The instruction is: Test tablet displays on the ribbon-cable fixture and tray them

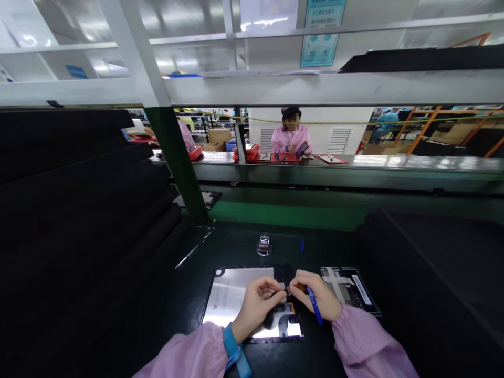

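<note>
A display panel (232, 291) with a silvery back and black edges lies flat on the bench in front of me. Over its right part, my left hand (260, 303) is closed in a pinch at a small dark flex cable (288, 291). My right hand (317, 295) meets it from the other side, fingertips closed at the cable's end, where a brownish bit shows. A blue pen-like tool (315, 306) is tucked between the right fingers and points down toward me. The fingers partly hide the cable. On my left wrist is a blue strap (233, 346).
Right of the panel lies a taped black panel (346, 287). Behind are a clear-based metal fixture (264, 245), a small blue piece (302, 245) and a thin metal rod (192, 250). Black foam stacks (79, 220) rise at both sides. Across the bench sits a co-worker (291, 137).
</note>
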Demonstrator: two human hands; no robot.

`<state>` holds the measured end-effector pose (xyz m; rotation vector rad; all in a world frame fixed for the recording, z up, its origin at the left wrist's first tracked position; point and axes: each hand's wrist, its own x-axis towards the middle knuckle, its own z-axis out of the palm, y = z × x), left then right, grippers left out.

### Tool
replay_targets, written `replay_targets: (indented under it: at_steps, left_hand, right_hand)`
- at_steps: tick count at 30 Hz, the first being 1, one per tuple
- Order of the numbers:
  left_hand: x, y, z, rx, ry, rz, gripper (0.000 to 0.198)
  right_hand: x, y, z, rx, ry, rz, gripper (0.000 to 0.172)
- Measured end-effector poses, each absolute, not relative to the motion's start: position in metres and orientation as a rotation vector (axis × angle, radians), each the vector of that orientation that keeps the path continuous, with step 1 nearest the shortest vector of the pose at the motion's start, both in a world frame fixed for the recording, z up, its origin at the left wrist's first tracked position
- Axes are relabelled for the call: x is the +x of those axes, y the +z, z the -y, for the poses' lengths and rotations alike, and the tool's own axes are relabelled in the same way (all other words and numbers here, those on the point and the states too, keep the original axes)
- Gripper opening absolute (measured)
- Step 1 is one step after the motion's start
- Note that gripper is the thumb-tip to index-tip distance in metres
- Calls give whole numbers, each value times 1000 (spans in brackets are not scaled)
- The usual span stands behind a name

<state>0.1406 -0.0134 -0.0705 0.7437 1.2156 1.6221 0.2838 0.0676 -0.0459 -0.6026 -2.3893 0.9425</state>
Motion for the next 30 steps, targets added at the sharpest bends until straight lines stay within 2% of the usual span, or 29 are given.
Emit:
replay_targets:
  at_steps: [14, 30]
  left_hand:
    - [140, -76, 12, 754, 1604, -1180, 35]
    - [141, -77, 12, 760, 1599, -1212, 34]
  right_hand:
    - [281, -49, -67, -590, 890, 2377, 41]
    - [280, -53, -65, -621, 799, 2387, 45]
